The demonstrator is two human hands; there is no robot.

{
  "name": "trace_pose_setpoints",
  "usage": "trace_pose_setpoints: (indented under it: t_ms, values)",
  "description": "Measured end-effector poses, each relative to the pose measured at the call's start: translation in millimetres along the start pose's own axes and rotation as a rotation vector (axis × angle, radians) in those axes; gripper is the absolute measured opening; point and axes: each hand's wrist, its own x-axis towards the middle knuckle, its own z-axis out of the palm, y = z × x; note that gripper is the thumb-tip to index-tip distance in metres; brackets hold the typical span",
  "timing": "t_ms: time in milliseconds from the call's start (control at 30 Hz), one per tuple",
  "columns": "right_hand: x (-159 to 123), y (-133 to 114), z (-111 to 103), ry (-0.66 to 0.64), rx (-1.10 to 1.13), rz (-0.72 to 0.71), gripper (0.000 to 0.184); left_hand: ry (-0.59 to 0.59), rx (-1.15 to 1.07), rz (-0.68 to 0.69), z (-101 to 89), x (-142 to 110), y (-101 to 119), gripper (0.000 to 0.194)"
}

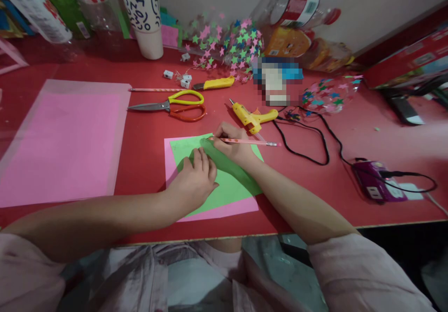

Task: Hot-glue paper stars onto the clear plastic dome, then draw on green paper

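My right hand [231, 144] is closed round a pink pencil [250, 141], whose writing end points left at the upper part of a green sheet of paper [234, 186]. My left hand [198, 176] rests on the same sheet, just below the pencil's point, fingers slightly bent and lying on the paper. Faint pencil marks run along the sheet's upper left. Beneath it lies a pink sheet [241, 206], showing at the edges. A dark shadow falls across the green paper under my right hand.
Beyond my hands lie scissors [185, 104], a yellow glue gun [252, 116], a utility knife [217, 84] and another pencil [154, 89]. Large pink sheets [66, 139] are on the left. Bottles and a white tumbler [149, 23] line the wall. A black cable [327, 121] and purple power strip [376, 181] are right.
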Motion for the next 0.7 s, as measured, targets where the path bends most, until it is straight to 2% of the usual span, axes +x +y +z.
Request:
trace_pose_setpoints:
  t_ms: [333,700]
  values:
    - [-3.2,-1.5,0.7,-0.051,0.004,-0.11,0.013,0.01,0.02,0.006,0.3,-0.2,0.1,0.054]
    - [-5.9,-7.8,0.4,-0.125,-0.001,-0.076,0.011,0.034,0.013,0.008,1.5,0.2,0.5,0.053]
